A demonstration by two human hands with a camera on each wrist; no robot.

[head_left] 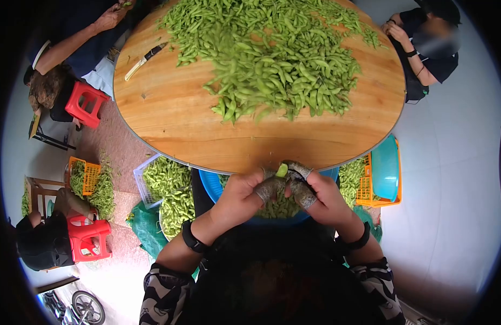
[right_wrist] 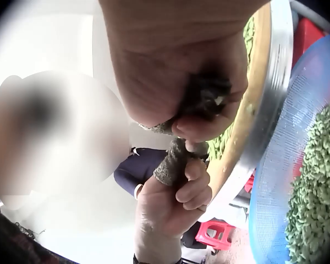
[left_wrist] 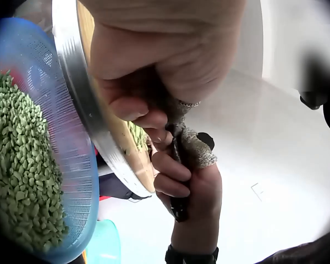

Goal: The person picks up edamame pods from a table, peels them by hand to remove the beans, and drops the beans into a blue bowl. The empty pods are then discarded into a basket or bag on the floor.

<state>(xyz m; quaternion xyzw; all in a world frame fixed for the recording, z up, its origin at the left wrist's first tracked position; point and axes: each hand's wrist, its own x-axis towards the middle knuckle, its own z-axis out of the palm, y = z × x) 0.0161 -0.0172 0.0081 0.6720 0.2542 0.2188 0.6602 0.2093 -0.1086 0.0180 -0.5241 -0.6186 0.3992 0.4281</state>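
Over the near table edge, my left hand pinches a green edamame pod between covered thumb and finger. My right hand meets it from the other side. In the left wrist view its fingers curl round a slim black-handled tool, whose working end is hidden between the hands. Grey speckled finger covers wrap the thumbs and forefingers. Below both hands, a blue mesh basket holds many shelled green beans.
A large heap of edamame pods covers the far part of the round wooden table. A knife lies at its left. Crates of pods flank me. Other people sit left and right, with red stools at left.
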